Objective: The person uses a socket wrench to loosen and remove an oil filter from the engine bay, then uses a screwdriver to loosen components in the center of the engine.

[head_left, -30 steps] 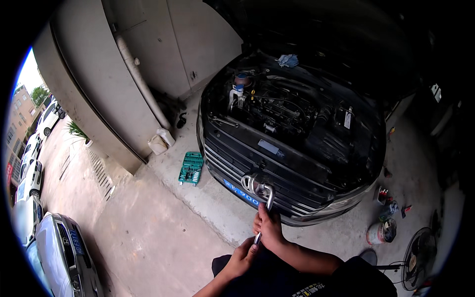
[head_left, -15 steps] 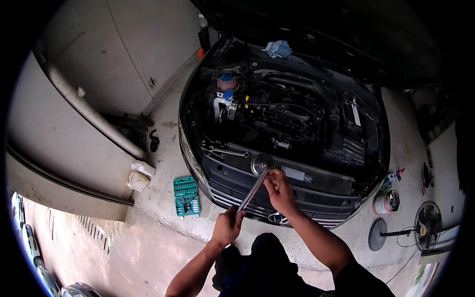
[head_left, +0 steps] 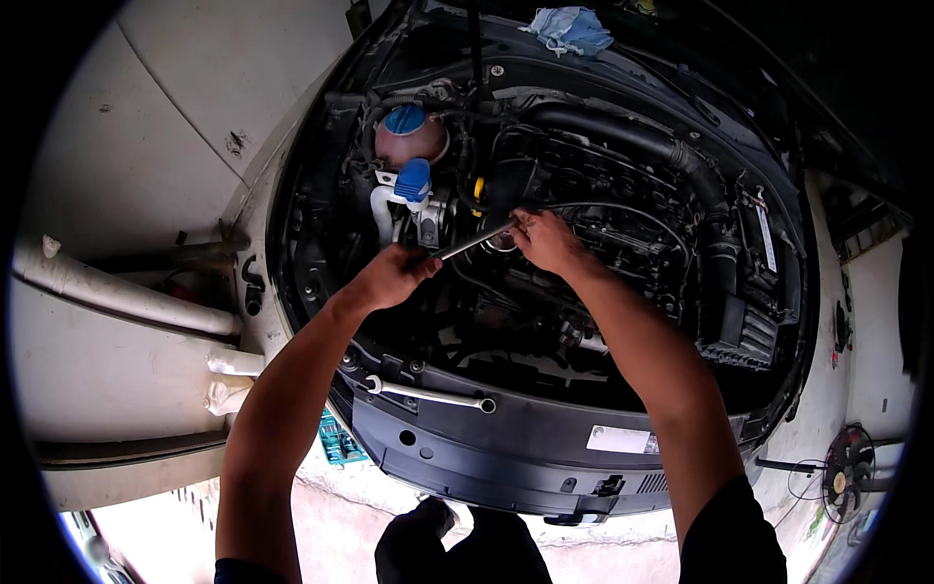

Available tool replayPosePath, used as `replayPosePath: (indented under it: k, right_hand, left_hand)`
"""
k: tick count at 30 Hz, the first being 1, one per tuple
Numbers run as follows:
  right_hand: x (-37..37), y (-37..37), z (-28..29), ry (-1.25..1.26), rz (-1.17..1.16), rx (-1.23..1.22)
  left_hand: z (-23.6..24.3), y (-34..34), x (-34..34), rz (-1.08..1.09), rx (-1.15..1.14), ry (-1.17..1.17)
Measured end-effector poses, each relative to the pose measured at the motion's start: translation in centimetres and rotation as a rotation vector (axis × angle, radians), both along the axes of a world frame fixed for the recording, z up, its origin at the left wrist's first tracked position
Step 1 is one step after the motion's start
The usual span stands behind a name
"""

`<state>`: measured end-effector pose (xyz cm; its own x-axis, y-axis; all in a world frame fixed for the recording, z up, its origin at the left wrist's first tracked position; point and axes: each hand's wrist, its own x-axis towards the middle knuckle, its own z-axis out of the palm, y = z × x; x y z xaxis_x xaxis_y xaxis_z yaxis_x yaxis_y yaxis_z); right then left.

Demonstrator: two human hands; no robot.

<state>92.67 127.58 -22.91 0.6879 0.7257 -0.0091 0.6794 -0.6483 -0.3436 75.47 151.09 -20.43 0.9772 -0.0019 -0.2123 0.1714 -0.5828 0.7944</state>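
Note:
Over the open engine bay (head_left: 613,268), my left hand (head_left: 394,275) grips the lower-left end of a long steel bar (head_left: 462,246). My right hand (head_left: 543,240) is closed round the bar's upper end, where a silver round cup-like piece (head_left: 499,241) shows partly behind my fingers, low among the engine parts. Whether it is seated on anything I cannot tell. Just left of this are a yellow dipstick loop (head_left: 478,192), a blue-capped white filler neck (head_left: 413,182) and a pinkish reservoir (head_left: 389,146). A combination wrench (head_left: 433,394) lies on the front panel (head_left: 516,453).
A crumpled blue cloth (head_left: 569,32) rests by the windscreen base. A wall with a pale pipe (head_left: 126,292) and bags (head_left: 229,389) stands at left. A teal socket case (head_left: 341,438) peeks out below the bumper. A fan (head_left: 842,472) stands at right.
Both hands have carried the bar and round piece up from in front of the grille into the engine bay, left of its middle. The view has moved closer over the engine.

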Motion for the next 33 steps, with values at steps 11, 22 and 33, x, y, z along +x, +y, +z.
replayPosePath:
  k: [11, 22, 33]
  right_hand:
    - [1.6, 6.3, -1.6, 0.009, -0.156, -0.106]
    - [-0.7, 6.3, -2.5, 0.179, -0.369, -0.039]
    - [1.7, 6.8, -0.6, -0.188, 0.176, 0.04]
  left_hand:
    - [-1.4, 9.5, 9.3, -0.283, 0.48, -0.016]
    - [-1.8, 8.9, 8.1, -0.395, 0.426, -0.062]
    - [-3.9, 9.3, 9.1, -0.356, -0.622, 0.693]
